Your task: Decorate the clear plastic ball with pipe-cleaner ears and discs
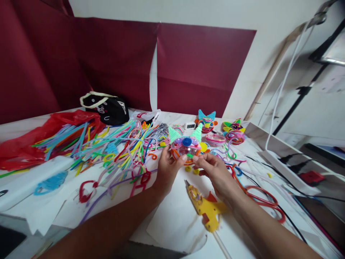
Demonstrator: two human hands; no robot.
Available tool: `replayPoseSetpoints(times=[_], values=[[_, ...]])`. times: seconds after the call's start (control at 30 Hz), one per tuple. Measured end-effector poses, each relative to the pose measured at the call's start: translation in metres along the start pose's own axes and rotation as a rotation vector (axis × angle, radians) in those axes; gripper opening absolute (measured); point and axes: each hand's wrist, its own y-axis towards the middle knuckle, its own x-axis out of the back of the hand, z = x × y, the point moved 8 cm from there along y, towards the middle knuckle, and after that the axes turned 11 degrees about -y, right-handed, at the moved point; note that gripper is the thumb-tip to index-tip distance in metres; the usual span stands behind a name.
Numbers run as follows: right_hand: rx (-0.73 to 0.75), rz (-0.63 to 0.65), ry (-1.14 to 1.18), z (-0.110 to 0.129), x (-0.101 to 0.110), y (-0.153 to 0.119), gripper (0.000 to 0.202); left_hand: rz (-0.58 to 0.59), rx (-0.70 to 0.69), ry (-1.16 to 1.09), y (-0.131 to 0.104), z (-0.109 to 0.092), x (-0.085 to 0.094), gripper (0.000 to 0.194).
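My left hand (168,167) grips the side of a round craft face (185,142) made of coiled pipe cleaners, with two mint-green pointed ears and a blue disc on its brow. At its lower edge, a small green pipe-cleaner piece (190,156) sits between my fingertips. My right hand (214,171) is pinched at that lower edge beside the green piece; whether it grips the piece or the face's rim is hard to see. Below the hands lies a yellow hot glue gun (206,208) with a clear glue stick. Small yellow coils (192,170) rest just under the face.
Loose pipe cleaners (124,144) spread across the left, beside a red plastic bag (72,122) and a black pouch (107,109). Finished-looking craft faces (207,124) stand at the back. Orange-handled scissors (265,201), black cables (269,169) and a power strip (291,176) lie on the right.
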Motion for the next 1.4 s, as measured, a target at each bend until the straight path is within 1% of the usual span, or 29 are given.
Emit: replayPoseSetpoints(times=[0.1, 0.23, 0.4, 0.57, 0.73, 0.87, 1.0, 1.13, 1.27, 1.4], values=[[-0.011, -0.007, 0.015, -0.004, 0.000, 0.001, 0.046, 0.007, 0.038, 0.027, 0.000, 0.003, 0.000, 0.056], [-0.039, -0.005, 0.033, -0.011, 0.001, 0.002, 0.046, -0.010, 0.111, 0.040, 0.000, 0.010, 0.003, 0.062], [-0.052, 0.004, 0.013, -0.017, 0.003, 0.002, 0.046, 0.001, 0.153, 0.063, -0.001, 0.014, 0.002, 0.054], [-0.053, 0.012, 0.005, -0.019, 0.003, 0.002, 0.044, 0.023, 0.169, 0.044, -0.003, 0.014, -0.002, 0.056], [-0.049, 0.010, 0.011, -0.021, 0.004, 0.002, 0.043, 0.023, 0.176, 0.070, -0.003, 0.014, -0.001, 0.053], [-0.060, 0.009, 0.012, -0.022, 0.004, 0.002, 0.043, 0.036, 0.193, 0.046, -0.005, 0.013, -0.003, 0.048], [-0.067, -0.003, 0.017, -0.020, 0.005, 0.002, 0.044, 0.024, 0.208, 0.024, -0.005, 0.012, -0.004, 0.045], [-0.072, -0.006, 0.005, -0.019, 0.006, 0.002, 0.043, 0.050, 0.214, 0.036, -0.005, 0.011, -0.006, 0.048], [-0.074, -0.011, 0.005, -0.019, 0.006, 0.002, 0.044, 0.096, 0.205, 0.004, -0.007, 0.008, -0.013, 0.051], [-0.067, -0.020, 0.020, -0.018, 0.007, 0.001, 0.045, 0.069, 0.202, 0.010, -0.008, 0.005, -0.015, 0.055]])
